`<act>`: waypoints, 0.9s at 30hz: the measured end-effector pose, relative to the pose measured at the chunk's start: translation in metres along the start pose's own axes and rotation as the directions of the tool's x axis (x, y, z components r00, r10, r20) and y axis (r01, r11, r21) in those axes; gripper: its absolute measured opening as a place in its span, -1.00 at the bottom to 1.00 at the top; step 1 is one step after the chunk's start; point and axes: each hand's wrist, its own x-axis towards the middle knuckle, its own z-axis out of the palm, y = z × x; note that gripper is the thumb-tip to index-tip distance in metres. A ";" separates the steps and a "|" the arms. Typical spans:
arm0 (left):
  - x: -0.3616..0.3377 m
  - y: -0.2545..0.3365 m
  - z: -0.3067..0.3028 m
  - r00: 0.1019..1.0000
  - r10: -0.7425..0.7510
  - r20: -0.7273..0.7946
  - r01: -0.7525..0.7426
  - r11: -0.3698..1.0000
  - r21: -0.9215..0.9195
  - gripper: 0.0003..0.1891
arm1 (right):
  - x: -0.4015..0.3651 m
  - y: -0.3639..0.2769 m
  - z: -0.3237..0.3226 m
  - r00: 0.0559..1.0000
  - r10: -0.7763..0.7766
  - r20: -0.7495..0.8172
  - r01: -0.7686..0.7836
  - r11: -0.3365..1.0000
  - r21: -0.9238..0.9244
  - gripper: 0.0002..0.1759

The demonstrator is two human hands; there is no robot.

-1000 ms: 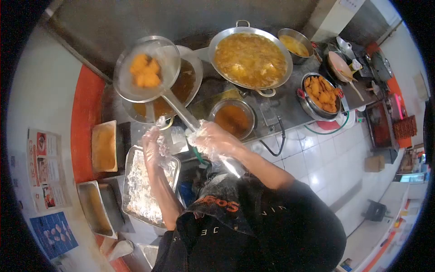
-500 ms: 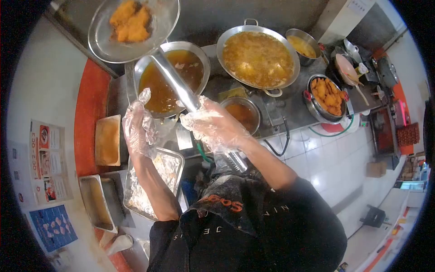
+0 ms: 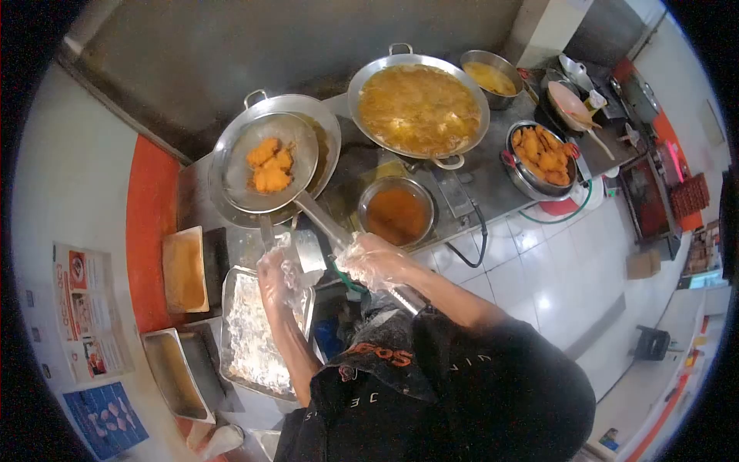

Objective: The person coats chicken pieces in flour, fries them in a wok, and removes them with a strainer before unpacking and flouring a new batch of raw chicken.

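Note:
My right hand, in a clear plastic glove dusted with flour, is closed round the thick metal handle of a large round strainer. Several golden fried pieces lie in the strainer, which is over the left wok. My left hand, gloved and coated in flour, is closed on a flat metal handle; the far end of that handle is hidden behind the strainer. Below my left hand is a tray of white flour.
A second wok of bubbling oil stands at the back. Nearby are a bowl of brown liquid, a pot of yellow liquid and a pot of fried pieces. Metal pans line the left wall. A black hose hangs off the counter.
The strainer has come down from in front of the wall to over the left wok, with the fried pieces in it. Both hands have moved lower, closer to my body.

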 end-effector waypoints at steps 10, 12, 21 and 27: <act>0.017 0.001 0.011 0.994 0.092 0.057 -0.100 0.980 0.169 -0.48 | -0.025 -0.017 -0.017 0.994 0.059 0.093 -0.089 0.932 0.351 -0.57; -0.003 0.016 0.038 0.982 0.187 0.023 -0.188 0.957 0.220 -0.55 | -0.064 -0.022 -0.040 0.997 0.076 0.017 -0.076 0.915 0.396 -0.51; -0.065 0.049 0.244 0.874 0.062 0.482 -0.108 0.992 0.068 -0.70 | -0.233 0.012 -0.154 0.956 0.143 -0.256 0.106 0.645 0.757 -0.51; -0.106 0.004 0.439 0.778 -0.084 0.623 0.024 0.994 0.104 -0.75 | -0.328 0.068 -0.263 0.581 0.549 -0.601 0.257 0.577 0.775 -0.56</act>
